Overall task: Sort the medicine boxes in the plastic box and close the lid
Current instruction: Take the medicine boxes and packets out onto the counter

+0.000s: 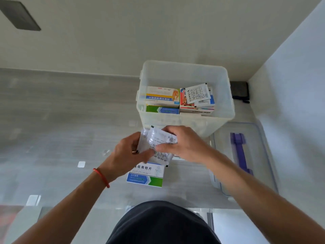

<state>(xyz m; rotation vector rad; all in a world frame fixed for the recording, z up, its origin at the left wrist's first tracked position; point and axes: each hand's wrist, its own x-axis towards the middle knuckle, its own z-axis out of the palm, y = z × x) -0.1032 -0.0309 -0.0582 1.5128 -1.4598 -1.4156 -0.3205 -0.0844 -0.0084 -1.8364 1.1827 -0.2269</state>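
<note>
Where the frame cuts off at the far left, a dark grey panel point(20, 15) sits on the wall, its make unreadable. The pale grey table point(61, 120) has a glossy, faintly streaked top with bright reflections. The left hand point(128, 154), a red cord point(102, 176) at its wrist and a ring on one finger, curls its fingers round the left edge of a bunch of crinkled white sachets point(158, 143); their print is blurred and their count cannot be told. Beneath them lies a flat cardboard medicine box point(147, 175), white with blue and green bands, its far end hidden by hands and sachets. The right hand point(184, 145) pinches the sachets from the right, thumb below and fingers over the top. Just beyond the hands stands the translucent plastic box point(186, 74), rectangular with rounded corners, lid off; inside, cartons lie flat against its near wall, loose sachets point(198, 94) tilted on the right stack, the lower layers obscured by the frosted wall. To its right lies the clear lid point(263, 138) with a purple handle point(240, 152), its near corner hidden by the right forearm. A dark object point(240, 92) in the far right corner is indistinct.
</note>
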